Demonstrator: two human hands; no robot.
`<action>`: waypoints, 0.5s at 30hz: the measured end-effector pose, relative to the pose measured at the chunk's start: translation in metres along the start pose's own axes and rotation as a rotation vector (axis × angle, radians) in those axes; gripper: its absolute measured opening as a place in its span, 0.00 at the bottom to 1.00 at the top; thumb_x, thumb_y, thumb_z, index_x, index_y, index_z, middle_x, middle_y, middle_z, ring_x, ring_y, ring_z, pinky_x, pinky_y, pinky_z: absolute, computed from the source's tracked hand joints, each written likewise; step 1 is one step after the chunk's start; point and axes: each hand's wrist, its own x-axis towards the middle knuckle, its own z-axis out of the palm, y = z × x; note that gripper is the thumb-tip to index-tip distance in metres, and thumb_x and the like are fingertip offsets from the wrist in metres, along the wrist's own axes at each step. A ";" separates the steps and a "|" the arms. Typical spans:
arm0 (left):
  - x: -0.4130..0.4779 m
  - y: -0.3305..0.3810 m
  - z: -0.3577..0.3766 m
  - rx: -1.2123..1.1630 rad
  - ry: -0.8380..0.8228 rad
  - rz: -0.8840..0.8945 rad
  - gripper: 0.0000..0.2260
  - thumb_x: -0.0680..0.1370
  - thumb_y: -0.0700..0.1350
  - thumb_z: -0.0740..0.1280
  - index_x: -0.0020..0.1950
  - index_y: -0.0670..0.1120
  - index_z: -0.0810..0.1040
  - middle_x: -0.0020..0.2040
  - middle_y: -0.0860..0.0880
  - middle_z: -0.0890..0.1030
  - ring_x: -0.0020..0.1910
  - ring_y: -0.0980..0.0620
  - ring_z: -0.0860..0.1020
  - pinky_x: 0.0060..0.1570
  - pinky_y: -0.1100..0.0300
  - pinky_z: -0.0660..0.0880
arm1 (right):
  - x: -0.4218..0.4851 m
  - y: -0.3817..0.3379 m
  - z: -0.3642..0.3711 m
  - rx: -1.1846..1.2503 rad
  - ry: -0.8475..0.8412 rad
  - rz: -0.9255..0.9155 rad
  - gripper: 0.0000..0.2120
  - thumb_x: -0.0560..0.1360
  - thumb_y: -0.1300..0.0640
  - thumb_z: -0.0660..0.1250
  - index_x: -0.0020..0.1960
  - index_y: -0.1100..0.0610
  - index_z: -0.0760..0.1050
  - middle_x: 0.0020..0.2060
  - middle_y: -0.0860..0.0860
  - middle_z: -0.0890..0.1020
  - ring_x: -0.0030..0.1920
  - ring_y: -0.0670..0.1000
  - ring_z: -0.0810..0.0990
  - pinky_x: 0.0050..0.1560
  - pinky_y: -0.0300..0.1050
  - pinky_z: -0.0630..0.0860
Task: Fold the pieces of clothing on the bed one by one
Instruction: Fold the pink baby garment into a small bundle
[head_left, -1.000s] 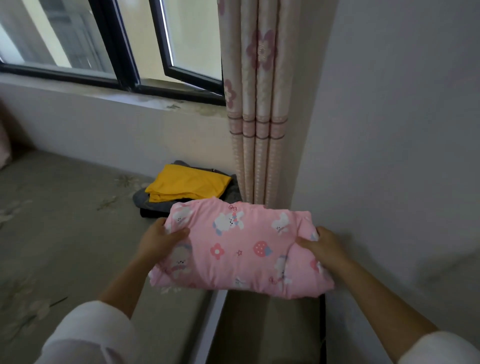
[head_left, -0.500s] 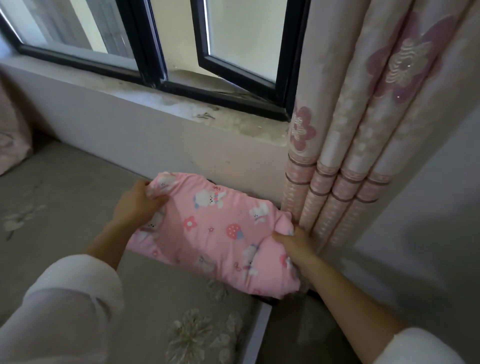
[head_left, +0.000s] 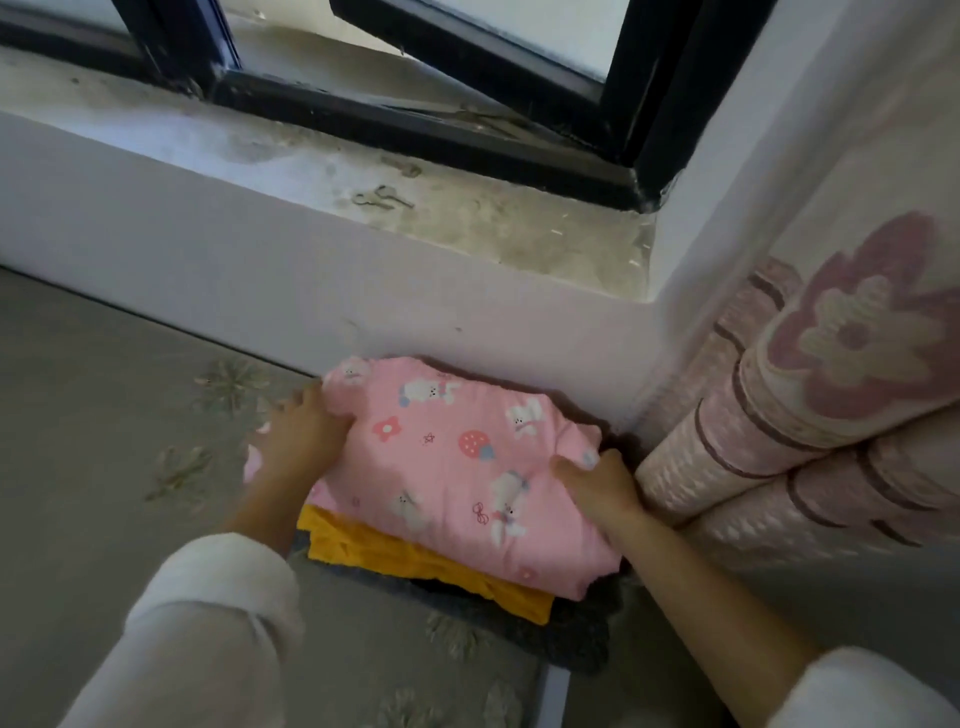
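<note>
Head view showed us the pink garment, folded into a thick bundle, lying on top of a yellow garment and a dark grey garment. The pile sat at the corner of the bed, close under the window sill and just beside the curtain. Our left hand, somewhat blurred, gripped the bundle's left end. Our right hand pinched the right end, thumb on top, touching the curtain side. The bundle's long axis ran from far left to near right, straight between the two hands, neither plainly nearer. We judged that letting go meant drawing each hand outward along that axis, so the fold would not drag open or slide off the yellow layer.
</note>
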 end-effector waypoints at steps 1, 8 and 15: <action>-0.003 -0.003 0.012 0.022 0.007 -0.023 0.26 0.79 0.52 0.61 0.74 0.46 0.59 0.72 0.39 0.64 0.72 0.38 0.60 0.67 0.36 0.58 | 0.001 0.002 0.002 -0.046 -0.005 -0.001 0.33 0.74 0.45 0.68 0.71 0.62 0.61 0.62 0.58 0.74 0.60 0.59 0.75 0.49 0.45 0.70; -0.031 0.010 0.034 0.000 0.132 0.252 0.26 0.79 0.61 0.55 0.76 0.57 0.57 0.79 0.46 0.51 0.77 0.43 0.44 0.70 0.36 0.41 | -0.030 0.005 0.020 -0.641 0.159 -0.665 0.35 0.78 0.46 0.59 0.78 0.48 0.43 0.78 0.51 0.49 0.77 0.53 0.49 0.73 0.52 0.53; -0.058 -0.004 0.066 0.001 0.013 0.174 0.33 0.75 0.71 0.49 0.77 0.61 0.47 0.79 0.45 0.41 0.75 0.37 0.36 0.69 0.34 0.38 | -0.037 0.038 0.038 -0.880 -0.119 -0.837 0.27 0.82 0.42 0.45 0.69 0.30 0.28 0.73 0.39 0.33 0.74 0.43 0.30 0.72 0.43 0.33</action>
